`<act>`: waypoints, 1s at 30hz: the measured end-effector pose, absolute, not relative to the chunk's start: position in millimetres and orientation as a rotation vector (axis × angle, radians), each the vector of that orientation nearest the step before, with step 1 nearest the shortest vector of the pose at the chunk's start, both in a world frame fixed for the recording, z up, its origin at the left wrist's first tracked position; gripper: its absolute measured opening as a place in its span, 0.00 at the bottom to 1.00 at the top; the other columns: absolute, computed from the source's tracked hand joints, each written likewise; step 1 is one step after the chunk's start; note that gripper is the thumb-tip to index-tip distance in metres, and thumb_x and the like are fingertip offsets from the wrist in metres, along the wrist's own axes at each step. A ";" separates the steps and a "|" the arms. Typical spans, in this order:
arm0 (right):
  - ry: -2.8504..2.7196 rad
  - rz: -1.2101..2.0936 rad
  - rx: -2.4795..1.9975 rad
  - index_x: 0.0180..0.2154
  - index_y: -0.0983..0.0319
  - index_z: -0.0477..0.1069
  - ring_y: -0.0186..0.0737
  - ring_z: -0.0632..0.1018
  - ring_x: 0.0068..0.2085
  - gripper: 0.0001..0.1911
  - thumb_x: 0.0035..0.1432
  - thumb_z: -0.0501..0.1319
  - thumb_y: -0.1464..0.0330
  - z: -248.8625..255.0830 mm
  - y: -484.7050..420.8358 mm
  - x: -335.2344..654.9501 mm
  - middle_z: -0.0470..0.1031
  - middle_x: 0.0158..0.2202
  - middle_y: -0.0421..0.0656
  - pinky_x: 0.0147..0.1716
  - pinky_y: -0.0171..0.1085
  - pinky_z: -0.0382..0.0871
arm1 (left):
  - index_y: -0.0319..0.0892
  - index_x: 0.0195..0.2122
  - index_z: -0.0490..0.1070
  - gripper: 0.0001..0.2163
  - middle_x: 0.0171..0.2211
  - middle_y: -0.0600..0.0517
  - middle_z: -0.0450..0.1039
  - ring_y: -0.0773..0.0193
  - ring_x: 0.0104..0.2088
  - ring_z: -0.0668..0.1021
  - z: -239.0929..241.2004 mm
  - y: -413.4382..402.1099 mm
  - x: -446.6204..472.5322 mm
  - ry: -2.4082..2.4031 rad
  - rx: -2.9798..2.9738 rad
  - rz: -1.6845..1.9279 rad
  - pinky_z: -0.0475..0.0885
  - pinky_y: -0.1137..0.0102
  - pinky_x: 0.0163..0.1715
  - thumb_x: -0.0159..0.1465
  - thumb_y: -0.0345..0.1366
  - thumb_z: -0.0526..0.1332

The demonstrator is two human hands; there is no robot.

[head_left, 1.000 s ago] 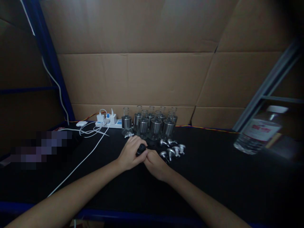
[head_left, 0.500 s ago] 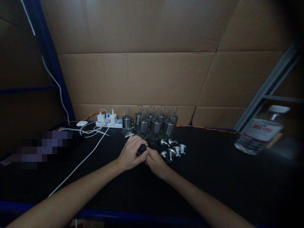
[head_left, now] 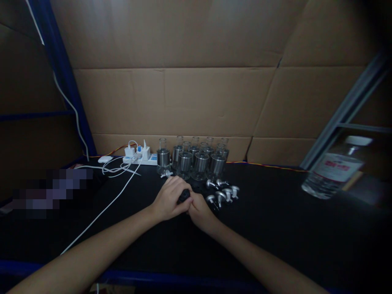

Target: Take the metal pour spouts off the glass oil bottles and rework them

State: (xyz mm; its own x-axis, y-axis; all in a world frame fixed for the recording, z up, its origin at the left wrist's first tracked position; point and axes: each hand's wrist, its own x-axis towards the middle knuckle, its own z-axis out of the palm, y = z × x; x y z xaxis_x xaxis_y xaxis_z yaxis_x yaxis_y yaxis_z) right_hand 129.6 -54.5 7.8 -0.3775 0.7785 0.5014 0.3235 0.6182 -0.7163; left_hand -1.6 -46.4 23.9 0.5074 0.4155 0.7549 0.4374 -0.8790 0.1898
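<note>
In the middle of the table, my left hand [head_left: 169, 199] is closed round a small dark object with a round black end [head_left: 184, 195], which faces up between thumb and fingers. My right hand [head_left: 200, 210] presses against it from the right, its fingers curled and mostly hidden behind the left hand. What those hidden fingers grip cannot be seen. Just right of my hands lie several silver pourer-like stoppers [head_left: 221, 198] with round caps. One more silver stopper [head_left: 167, 174] rests beyond my left hand. Behind stand several clear glass bottles [head_left: 185, 163] with metal sleeves.
A white power strip [head_left: 153, 159] with plugged-in chargers sits at the back left, and a white cable [head_left: 116, 196] runs forward across the black table [head_left: 269, 237]. At the right stands a large clear labelled bottle [head_left: 335, 169]. A cardboard wall [head_left: 196, 98] closes off the back.
Both hands stay together at the same spot. The black end between them has shifted slightly, and the right hand has turned a little. The bottles and stoppers have not moved.
</note>
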 end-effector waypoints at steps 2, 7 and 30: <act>-1.958 0.616 -0.868 0.23 0.63 0.60 0.35 0.69 0.27 0.08 0.50 0.46 0.72 6.7 -54.2 128.5 0.67 0.24 0.42 0.26 0.33 0.64 | 0.40 0.35 0.61 0.07 0.30 0.49 0.65 0.62 0.33 0.66 23.9 -46.8 -1.1 -0.767 -2.697 -1.353 0.60 0.66 0.35 0.58 0.36 0.51; -1.962 0.534 -0.814 0.23 0.63 0.61 0.34 0.69 0.26 0.08 0.50 0.46 0.72 4.9 -54.6 126.3 0.68 0.24 0.42 0.27 0.33 0.64 | 0.39 0.35 0.61 0.08 0.30 0.49 0.65 0.62 0.33 0.66 22.5 -48.1 0.5 -0.767 -2.685 -1.346 0.60 0.66 0.34 0.58 0.37 0.51; -1.986 0.508 -0.921 0.32 0.63 0.62 0.32 0.68 0.27 0.11 0.57 0.42 0.72 13.9 -53.6 131.3 0.63 0.21 0.38 0.28 0.32 0.61 | 0.41 0.37 0.60 0.06 0.34 0.50 0.63 0.63 0.38 0.67 18.8 -43.1 -0.5 -1.101 -2.554 -1.799 0.61 0.68 0.39 0.58 0.34 0.51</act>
